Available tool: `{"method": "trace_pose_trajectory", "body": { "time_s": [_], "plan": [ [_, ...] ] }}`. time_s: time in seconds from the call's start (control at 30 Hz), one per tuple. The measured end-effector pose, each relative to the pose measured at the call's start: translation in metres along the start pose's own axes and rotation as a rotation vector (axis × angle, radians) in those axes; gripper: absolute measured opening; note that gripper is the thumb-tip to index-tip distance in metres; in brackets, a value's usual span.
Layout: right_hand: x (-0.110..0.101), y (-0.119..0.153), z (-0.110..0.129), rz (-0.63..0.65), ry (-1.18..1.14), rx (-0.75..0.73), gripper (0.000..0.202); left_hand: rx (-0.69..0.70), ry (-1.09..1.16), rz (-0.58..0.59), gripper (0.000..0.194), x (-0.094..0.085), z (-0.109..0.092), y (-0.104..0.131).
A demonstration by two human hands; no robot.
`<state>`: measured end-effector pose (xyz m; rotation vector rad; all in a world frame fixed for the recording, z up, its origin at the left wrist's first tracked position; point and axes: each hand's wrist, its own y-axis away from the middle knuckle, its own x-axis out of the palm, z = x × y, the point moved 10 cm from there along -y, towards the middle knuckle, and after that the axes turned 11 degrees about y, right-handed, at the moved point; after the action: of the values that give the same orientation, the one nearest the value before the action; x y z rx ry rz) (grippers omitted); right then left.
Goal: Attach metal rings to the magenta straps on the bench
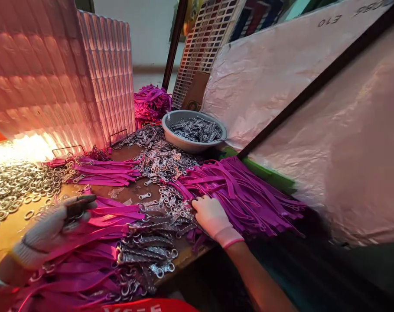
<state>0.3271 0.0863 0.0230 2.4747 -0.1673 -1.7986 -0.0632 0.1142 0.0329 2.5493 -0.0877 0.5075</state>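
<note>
My left hand (pixel 50 229), in a knit glove with dark fingertips, hovers over the left end of a heap of magenta straps with metal chain ends (pixel 99 242). Its fingers are curled together, and whatever is in them is hidden. On the right, my right hand (pixel 211 219), in a white glove with a pink cuff, reaches to the near-left edge of a pile of plain magenta straps (pixel 239 190). Its fingers bend down between those straps and loose metal links (pixel 170 162); the fingertips are partly hidden.
Metal rings (pixel 17 186) cover the table's left side under a bright lamp glow. More magenta straps (pixel 109 171) lie mid-table. A grey basin (pixel 197 145) of metal pieces stands behind. Ribbed translucent panels (pixel 109 78) rise at left, a wrapped board (pixel 281 86) at right. Something red (pixel 148 305) sits near me.
</note>
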Motion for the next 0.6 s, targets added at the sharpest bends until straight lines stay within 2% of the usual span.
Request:
{"method": "trace_pose_trajectory", "body": {
  "time_s": [0.13,0.2,0.27,0.33,0.4,0.43,0.5,0.6],
  "plan": [
    [0.021,0.000,0.009,0.001,0.048,-0.123,0.031,-0.091,0.256,0.067,0.036,0.046,0.021,-0.005],
    [0.022,-0.003,0.012,-0.038,0.047,-0.137,0.030,-0.121,0.303,0.130,0.039,0.066,0.030,-0.005],
    [0.014,-0.009,0.008,-0.115,-0.048,-0.084,0.030,-0.121,0.305,0.199,0.042,0.081,0.036,-0.002],
    [-0.006,-0.013,0.008,-0.236,-0.289,-0.040,0.035,-0.064,0.263,0.286,0.045,0.092,0.037,0.004],
    [-0.035,-0.010,0.022,-0.341,-0.620,-0.087,0.041,0.036,0.177,0.387,0.050,0.101,0.033,0.012],
    [-0.052,-0.007,0.036,-0.362,-0.785,-0.150,0.041,0.083,0.121,0.427,0.054,0.105,0.031,0.016],
    [-0.084,0.001,0.075,-0.319,-1.041,-0.301,0.037,0.138,0.009,0.466,0.061,0.111,0.029,0.022],
    [-0.127,0.014,0.142,-0.184,-1.192,-0.532,0.039,0.187,-0.081,0.441,0.070,0.113,0.028,0.023]
  ]
}}
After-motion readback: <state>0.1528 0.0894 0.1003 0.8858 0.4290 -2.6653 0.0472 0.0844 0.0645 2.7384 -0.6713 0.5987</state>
